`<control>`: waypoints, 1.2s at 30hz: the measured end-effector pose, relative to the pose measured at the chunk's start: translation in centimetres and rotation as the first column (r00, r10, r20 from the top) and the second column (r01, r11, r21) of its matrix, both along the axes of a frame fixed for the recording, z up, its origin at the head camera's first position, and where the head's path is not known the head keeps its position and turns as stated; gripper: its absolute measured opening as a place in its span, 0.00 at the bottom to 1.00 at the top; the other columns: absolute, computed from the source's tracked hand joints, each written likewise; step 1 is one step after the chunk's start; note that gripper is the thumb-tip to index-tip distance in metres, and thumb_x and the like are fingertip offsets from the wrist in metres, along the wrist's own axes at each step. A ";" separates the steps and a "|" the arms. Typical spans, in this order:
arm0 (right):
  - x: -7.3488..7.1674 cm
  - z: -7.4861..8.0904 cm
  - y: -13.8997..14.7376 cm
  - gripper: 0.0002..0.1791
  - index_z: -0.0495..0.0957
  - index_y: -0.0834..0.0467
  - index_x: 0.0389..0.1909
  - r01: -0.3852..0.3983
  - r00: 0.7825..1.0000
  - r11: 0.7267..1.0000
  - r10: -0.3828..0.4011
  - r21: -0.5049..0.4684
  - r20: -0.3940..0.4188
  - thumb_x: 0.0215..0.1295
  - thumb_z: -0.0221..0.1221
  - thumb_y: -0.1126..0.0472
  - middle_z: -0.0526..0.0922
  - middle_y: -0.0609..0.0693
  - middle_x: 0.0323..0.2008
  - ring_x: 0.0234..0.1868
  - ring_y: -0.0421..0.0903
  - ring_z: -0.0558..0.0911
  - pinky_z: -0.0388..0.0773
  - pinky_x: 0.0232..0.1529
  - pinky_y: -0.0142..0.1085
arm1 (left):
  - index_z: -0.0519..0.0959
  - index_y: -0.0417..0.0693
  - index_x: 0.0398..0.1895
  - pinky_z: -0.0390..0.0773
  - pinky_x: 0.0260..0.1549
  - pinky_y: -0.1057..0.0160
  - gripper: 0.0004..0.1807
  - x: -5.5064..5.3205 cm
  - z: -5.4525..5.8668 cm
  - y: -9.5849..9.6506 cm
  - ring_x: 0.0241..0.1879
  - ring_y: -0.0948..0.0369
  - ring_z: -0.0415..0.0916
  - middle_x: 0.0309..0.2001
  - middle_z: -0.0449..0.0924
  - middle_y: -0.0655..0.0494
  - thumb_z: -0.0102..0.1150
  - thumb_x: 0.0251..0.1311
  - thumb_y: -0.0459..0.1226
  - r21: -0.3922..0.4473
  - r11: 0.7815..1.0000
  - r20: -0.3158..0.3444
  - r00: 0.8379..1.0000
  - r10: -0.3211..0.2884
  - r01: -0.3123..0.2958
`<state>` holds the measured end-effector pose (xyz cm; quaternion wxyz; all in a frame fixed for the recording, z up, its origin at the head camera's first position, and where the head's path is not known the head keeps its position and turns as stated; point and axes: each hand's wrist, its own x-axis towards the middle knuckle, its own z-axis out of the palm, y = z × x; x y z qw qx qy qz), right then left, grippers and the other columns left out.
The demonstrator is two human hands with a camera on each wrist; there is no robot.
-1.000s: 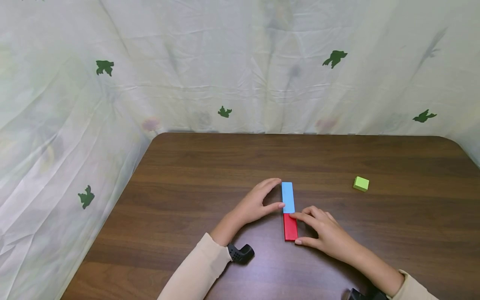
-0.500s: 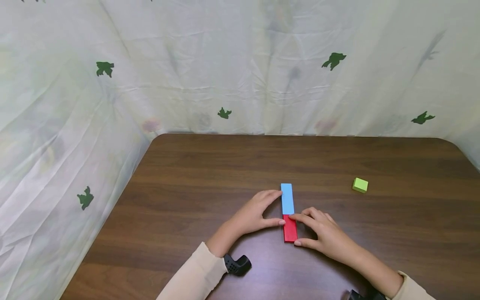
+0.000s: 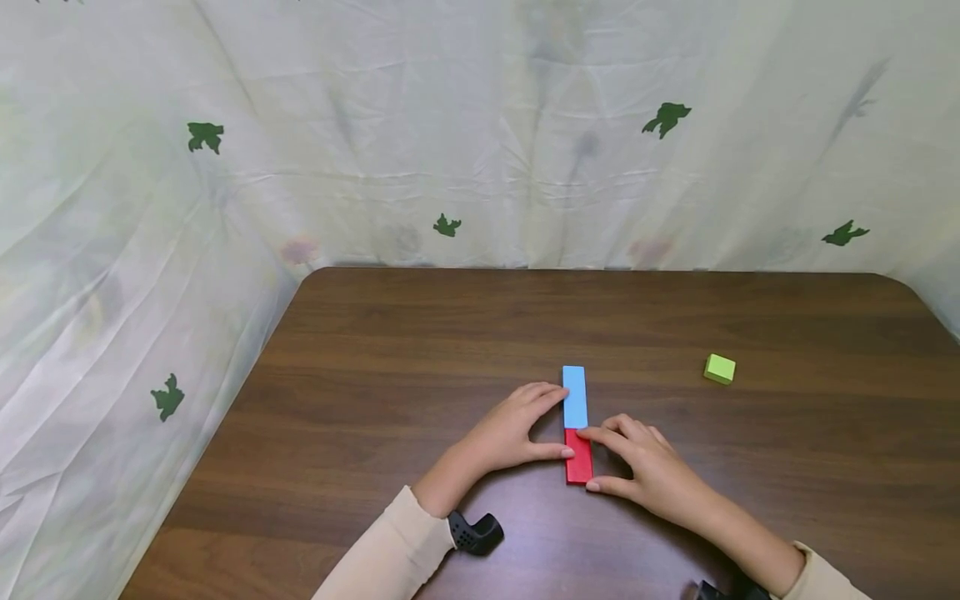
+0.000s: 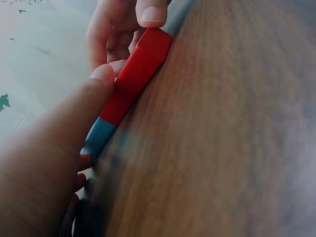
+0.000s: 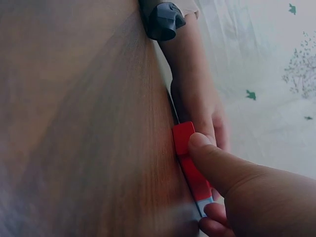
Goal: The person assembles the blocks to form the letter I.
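Observation:
A blue rectangular block (image 3: 574,398) and a red rectangular block (image 3: 578,467) lie end to end on the brown table, forming one straight strip. My left hand (image 3: 506,432) touches the strip's left side, its fingertips at the blue block and its thumb on the red one. From the other side, my right hand (image 3: 652,467) has its index fingertip on the red block near the joint and its thumb at the red block's near right corner. In the left wrist view, the red block (image 4: 140,69) shows its near end, with the blue block (image 4: 100,136) beyond.
A small light green block (image 3: 720,368) lies apart at the back right of the wooden table (image 3: 420,333). Behind the table hangs a pale curtain (image 3: 360,125) with dark green leaf-like shapes. A black wrist device (image 3: 477,534) sits by the left sleeve.
My left hand has slid toward me along the strip, its thumb going from the blue block to the red one. The right hand and the blocks keep nearly the same place.

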<state>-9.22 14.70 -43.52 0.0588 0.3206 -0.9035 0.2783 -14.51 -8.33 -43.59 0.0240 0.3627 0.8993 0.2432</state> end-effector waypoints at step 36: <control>-1.7 3.4 0.3 0.35 0.63 0.58 0.60 0.028 0.999 0.979 -0.023 -0.204 0.028 0.51 0.66 0.58 0.69 0.49 0.55 0.56 0.45 0.68 0.68 0.51 0.45 | 0.62 0.51 0.64 0.60 0.57 0.62 0.42 -0.2 -0.1 0.1 0.60 0.61 0.57 0.60 0.63 0.57 0.57 0.48 0.60 0.025 1.000 -0.001 1.000 0.006 -0.005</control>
